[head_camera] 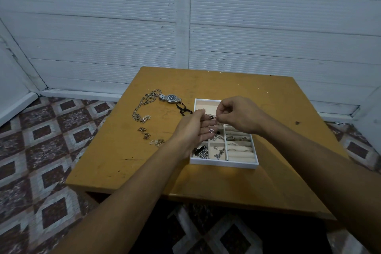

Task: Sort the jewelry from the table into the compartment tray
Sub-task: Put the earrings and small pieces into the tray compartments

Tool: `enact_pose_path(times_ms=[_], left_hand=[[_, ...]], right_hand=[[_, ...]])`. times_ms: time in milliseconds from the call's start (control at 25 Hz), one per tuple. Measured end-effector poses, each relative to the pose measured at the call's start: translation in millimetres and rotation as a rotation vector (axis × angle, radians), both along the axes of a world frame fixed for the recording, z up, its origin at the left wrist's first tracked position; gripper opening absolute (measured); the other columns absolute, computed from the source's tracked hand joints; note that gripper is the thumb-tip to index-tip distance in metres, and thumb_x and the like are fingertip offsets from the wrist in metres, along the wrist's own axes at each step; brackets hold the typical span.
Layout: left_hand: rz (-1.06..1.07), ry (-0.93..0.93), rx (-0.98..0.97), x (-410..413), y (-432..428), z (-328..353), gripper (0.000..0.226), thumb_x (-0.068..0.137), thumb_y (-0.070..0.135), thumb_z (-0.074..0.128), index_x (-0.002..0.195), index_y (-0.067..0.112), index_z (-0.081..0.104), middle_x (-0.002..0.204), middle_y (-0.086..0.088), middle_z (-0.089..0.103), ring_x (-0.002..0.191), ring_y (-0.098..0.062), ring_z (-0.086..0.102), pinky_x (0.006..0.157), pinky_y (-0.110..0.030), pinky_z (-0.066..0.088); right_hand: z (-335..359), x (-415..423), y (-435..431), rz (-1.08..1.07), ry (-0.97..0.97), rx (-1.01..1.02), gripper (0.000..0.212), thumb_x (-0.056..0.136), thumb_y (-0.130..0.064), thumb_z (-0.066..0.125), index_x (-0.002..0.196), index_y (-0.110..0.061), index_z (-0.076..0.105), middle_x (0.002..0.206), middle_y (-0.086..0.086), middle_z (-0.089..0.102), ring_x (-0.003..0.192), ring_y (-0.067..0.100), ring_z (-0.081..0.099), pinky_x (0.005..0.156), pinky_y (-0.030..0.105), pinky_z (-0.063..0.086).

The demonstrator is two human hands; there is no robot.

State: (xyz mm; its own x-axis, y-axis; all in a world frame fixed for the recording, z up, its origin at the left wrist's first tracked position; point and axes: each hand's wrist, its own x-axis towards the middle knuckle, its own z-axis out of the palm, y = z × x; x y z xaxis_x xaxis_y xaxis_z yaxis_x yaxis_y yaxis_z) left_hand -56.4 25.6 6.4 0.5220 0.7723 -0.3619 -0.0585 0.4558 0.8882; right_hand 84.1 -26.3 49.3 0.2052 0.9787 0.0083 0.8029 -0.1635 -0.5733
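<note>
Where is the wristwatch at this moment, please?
In the head view, the wristwatch lies on the table left of the tray, beside the long chain.

A single head-worn wide-angle view looks forward and down from close above the table (206, 181), toward the wall (268, 27) behind.

We see a tabletop (226, 86) of yellowish wood, matt, with scratches and dark spots. The tray (223, 164) has smooth white walls and a cream, soft-looking lining. At ten o'clock from it, the watch (170, 98) and the long chain (140, 105) are metal with a dull shine. The thin necklace (210, 130) glints like silvery metal. The wall (103, 27) looks ribbed and painted white.
</note>
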Motion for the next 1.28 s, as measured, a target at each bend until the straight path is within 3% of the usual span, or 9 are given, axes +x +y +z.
enact_pose_path(times_ms=[240,400,520,680,1080,1200,1280], left_hand=[[-0.038,0.141,0.157,7,-3,-2,0.033,0.097,0.033,0.045,0.096,0.006,0.064,0.088,-0.011,0.072,0.086,-0.025,0.071,0.086,-0.041,0.053],[-0.072,0.221,0.263,9,-7,-3,0.038,0.094,0.039,0.046,0.093,0.008,0.068,0.082,-0.008,0.07,0.078,-0.025,0.064,0.081,-0.043,0.051],[-0.077,0.232,0.308,6,-9,-2,0.039,0.094,0.04,0.046,0.092,0.009,0.07,0.084,-0.007,0.069,0.084,-0.025,0.064,0.094,-0.051,0.048],[-0.043,0.232,0.324,-1,-9,-2,0.034,0.096,0.037,0.048,0.091,0.012,0.07,0.098,-0.01,0.073,0.099,-0.028,0.068,0.095,-0.048,0.051],[0.022,0.187,0.361,-38,-3,2,0.028,0.099,0.031,0.047,0.095,0.014,0.068,0.1,-0.008,0.072,0.098,-0.023,0.068,0.095,-0.044,0.052],[0.072,0.267,0.491,-60,-2,-1,0.028,0.097,0.035,0.047,0.092,0.019,0.07,0.097,0.001,0.071,0.096,-0.017,0.066,0.093,-0.042,0.052],[0.09,0.352,0.629,-76,1,-5,0.028,0.096,0.036,0.047,0.094,0.02,0.07,0.098,0.005,0.069,0.096,-0.013,0.064,0.092,-0.043,0.052]], right_hand=[[-10,5,-12,-0.046,0.055,0.021,0.011,0.08,-0.013,0.065,0.071,-0.02,0.067,0.064,-0.008,0.061,0.06,0.007,0.051,0.057,0.021,0.041],[-15,8,-19,-0.064,0.086,0.013,0.014,0.081,-0.013,0.065,0.069,-0.021,0.066,0.063,-0.009,0.061,0.058,0.006,0.051,0.055,0.019,0.041],[-18,7,-22,-0.054,0.087,0.001,0.012,0.081,-0.014,0.065,0.071,-0.02,0.068,0.064,-0.007,0.062,0.059,0.007,0.051,0.058,0.023,0.042],[-18,4,-25,-0.047,0.059,-0.011,0.009,0.082,-0.015,0.066,0.075,-0.019,0.07,0.062,-0.009,0.061,0.057,0.005,0.05,0.055,0.02,0.039],[-16,-6,-27,-0.054,0.087,-0.021,0.007,0.081,-0.012,0.068,0.076,-0.017,0.069,0.069,-0.004,0.066,0.062,0.006,0.055,0.06,0.02,0.044],[-17,-19,-24,-0.03,0.093,-0.019,0.005,0.083,-0.016,0.07,0.083,-0.02,0.067,0.074,-0.01,0.065,0.066,0.0,0.059,0.058,0.013,0.045],[-18,-30,-21,-0.02,0.102,-0.015,0.008,0.083,-0.018,0.069,0.09,-0.021,0.066,0.084,-0.008,0.067,0.079,0.009,0.064,0.07,0.024,0.051]])
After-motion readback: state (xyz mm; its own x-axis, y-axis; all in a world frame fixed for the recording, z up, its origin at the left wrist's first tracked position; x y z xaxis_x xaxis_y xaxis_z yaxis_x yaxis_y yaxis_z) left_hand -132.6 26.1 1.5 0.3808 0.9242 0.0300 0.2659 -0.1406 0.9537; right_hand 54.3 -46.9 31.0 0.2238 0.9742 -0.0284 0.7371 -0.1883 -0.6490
